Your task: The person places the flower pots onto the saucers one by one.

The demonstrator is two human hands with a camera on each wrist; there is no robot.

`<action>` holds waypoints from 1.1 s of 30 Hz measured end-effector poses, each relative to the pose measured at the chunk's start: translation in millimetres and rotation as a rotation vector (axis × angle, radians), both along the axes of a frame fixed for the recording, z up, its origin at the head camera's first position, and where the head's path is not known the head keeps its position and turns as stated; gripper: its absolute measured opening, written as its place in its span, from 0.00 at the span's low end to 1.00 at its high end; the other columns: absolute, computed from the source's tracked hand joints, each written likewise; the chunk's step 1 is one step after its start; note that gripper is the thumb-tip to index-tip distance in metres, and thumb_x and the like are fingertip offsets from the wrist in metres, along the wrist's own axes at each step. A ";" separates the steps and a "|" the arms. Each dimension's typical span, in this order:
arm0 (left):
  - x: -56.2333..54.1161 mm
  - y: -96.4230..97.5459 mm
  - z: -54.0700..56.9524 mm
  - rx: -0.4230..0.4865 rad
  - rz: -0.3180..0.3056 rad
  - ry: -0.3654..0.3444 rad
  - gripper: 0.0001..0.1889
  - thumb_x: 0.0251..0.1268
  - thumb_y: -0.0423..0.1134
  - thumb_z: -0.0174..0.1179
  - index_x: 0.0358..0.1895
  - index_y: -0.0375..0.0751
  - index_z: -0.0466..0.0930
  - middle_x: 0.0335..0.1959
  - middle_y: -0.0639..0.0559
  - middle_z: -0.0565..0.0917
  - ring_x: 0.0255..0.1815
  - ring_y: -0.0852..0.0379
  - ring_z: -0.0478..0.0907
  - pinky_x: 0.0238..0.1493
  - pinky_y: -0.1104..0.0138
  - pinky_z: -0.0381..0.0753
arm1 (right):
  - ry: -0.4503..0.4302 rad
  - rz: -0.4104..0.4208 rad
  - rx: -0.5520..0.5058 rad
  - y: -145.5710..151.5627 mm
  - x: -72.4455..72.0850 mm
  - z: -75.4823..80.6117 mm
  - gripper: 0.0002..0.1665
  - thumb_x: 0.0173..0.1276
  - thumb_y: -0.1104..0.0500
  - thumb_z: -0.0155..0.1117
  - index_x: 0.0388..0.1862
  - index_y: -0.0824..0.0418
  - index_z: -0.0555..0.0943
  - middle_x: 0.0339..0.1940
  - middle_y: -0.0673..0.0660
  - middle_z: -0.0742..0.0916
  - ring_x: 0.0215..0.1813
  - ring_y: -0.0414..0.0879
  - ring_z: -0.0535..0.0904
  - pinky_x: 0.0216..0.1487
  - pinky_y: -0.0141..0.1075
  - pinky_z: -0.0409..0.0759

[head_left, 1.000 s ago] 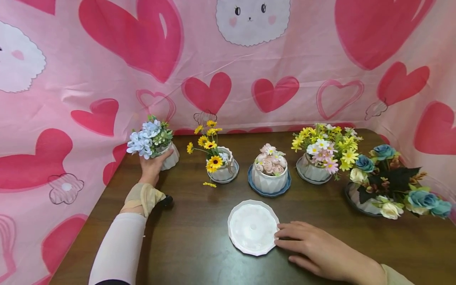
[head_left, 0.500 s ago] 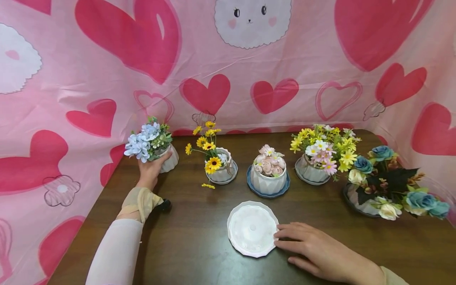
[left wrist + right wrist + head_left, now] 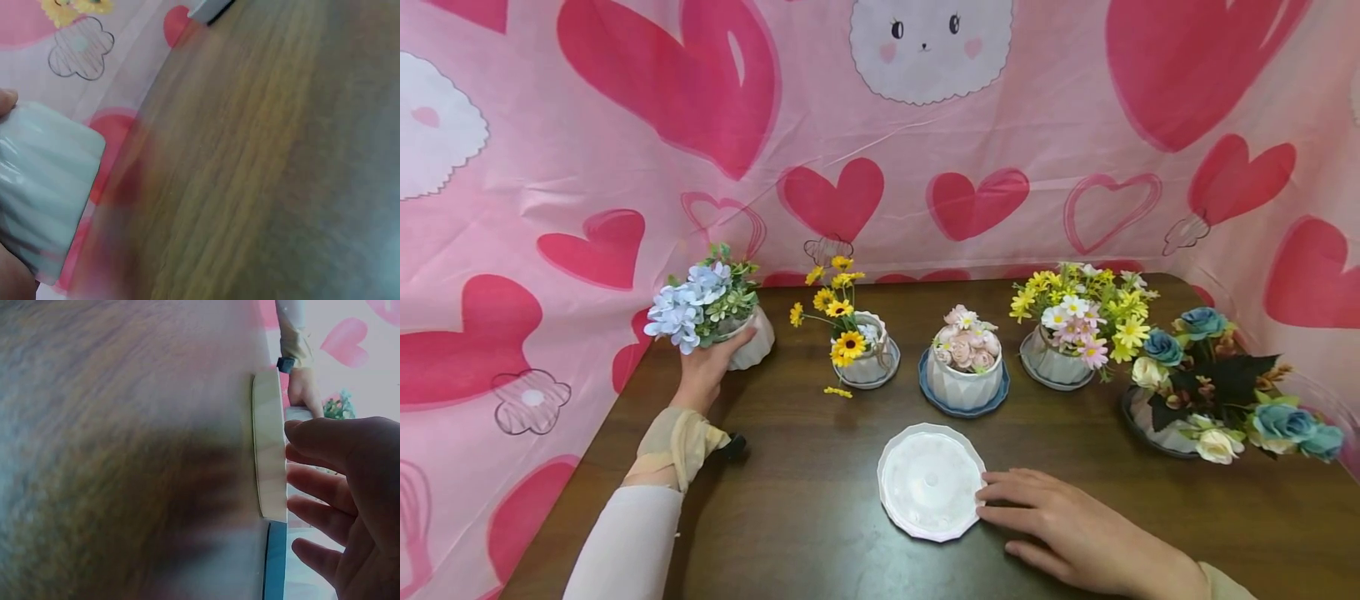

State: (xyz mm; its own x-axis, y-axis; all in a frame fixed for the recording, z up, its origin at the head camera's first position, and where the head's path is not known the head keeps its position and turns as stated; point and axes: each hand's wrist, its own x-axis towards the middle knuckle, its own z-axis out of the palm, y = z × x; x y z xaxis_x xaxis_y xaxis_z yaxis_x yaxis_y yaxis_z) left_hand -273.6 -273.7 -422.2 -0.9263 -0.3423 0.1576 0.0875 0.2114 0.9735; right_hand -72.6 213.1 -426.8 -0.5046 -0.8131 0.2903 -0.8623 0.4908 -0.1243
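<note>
At the far left, my left hand (image 3: 702,373) grips a white ribbed flowerpot (image 3: 754,340) of light blue artificial flowers (image 3: 688,304) with green leaves. The pot tilts to the left. In the left wrist view, backdrop cloth shows between the pot's base (image 3: 50,187) and the table, so it seems raised. Near the front middle lies a white scalloped saucer (image 3: 931,482). The fingertips of my right hand (image 3: 1067,525) touch its right rim, fingers loosely spread. Side-on in the right wrist view, the saucer (image 3: 269,444) stands beside the fingertips.
Potted flowers on saucers line the brown table (image 3: 805,467): yellow sunflowers (image 3: 850,343), pale pink roses (image 3: 973,354) on a blue saucer (image 3: 964,410), yellow and pink daisies (image 3: 1078,321), and blue and white roses (image 3: 1217,446) at right. A pink heart-print cloth (image 3: 880,125) hangs behind.
My left hand has shifted the blue-flower pot slightly left and toward me, tilting it further. The right hand and white saucer stay in place.
</note>
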 end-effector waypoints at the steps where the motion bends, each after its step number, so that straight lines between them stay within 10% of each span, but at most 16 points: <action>1: 3.0 -0.7 1.6 -0.010 -0.002 -0.014 0.55 0.45 0.42 0.79 0.75 0.59 0.51 0.75 0.61 0.61 0.72 0.65 0.57 0.78 0.62 0.55 | -0.004 -0.005 0.007 0.0 0.1 0.2 0.28 0.66 0.46 0.68 0.65 0.42 0.76 0.65 0.42 0.80 0.66 0.44 0.76 0.67 0.32 0.70; 16: 29.5 -0.5 19.2 -0.220 -0.126 -0.046 0.55 0.51 0.41 0.74 0.77 0.47 0.43 0.77 0.49 0.54 0.77 0.52 0.48 0.81 0.51 0.46 | -0.099 -0.059 0.082 0.9 0.9 3.6 0.27 0.68 0.43 0.65 0.66 0.38 0.75 0.66 0.41 0.79 0.66 0.43 0.77 0.56 0.47 0.82; 33: 55.8 -0.1 31.5 -0.148 -0.201 -0.015 0.53 0.53 0.35 0.72 0.77 0.55 0.43 0.76 0.50 0.51 0.75 0.54 0.46 0.80 0.48 0.42 | -0.175 -0.065 0.086 0.9 1.7 4.4 0.27 0.70 0.42 0.61 0.67 0.37 0.73 0.67 0.41 0.78 0.67 0.42 0.76 0.57 0.47 0.82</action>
